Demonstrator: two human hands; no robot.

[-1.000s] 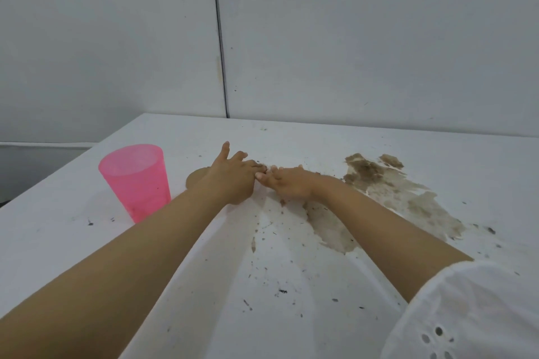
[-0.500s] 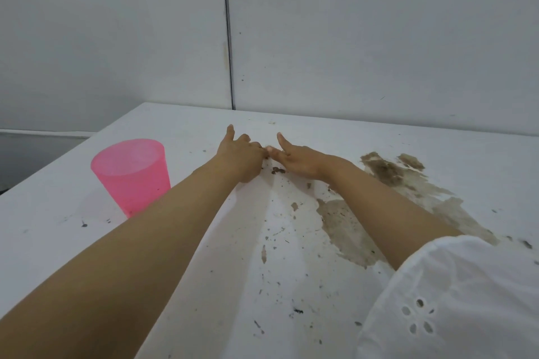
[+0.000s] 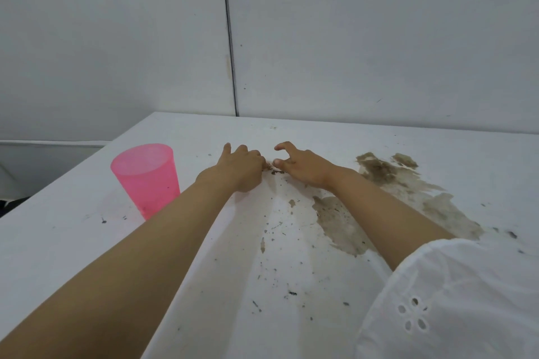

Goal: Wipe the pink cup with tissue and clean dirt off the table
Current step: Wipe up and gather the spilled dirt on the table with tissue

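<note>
Both hands meet at the far middle of the table (image 3: 61, 245), fingertips close together over a small pale scrap (image 3: 270, 166) with a dark crumb just beside it; the left hand (image 3: 240, 167) lies knuckles-up with its fingers curled under, and whether they pinch the scrap I cannot tell, since the tips are hidden; the right hand (image 3: 306, 169) is spread and arched, its forefinger lifted clear of the surface and its thumb tip down at the scrap, closed round nothing that shows. Half a second ago the right fingers lay nearly straight along the table; now they have risen into a claw, which looks like picking at a stuck bit of dirt, not sweeping it. The pink cup (image 3: 147, 178) stands upright where it stood, just left of the left forearm, untouched; no tissue shows anywhere. The wide brown smear (image 3: 379, 172) to the right and the dark specks (image 3: 291, 293) nearer the white sleeve (image 3: 455, 300) are unchanged; so I judge the table work barely begun and the cup not yet wiped.
</note>
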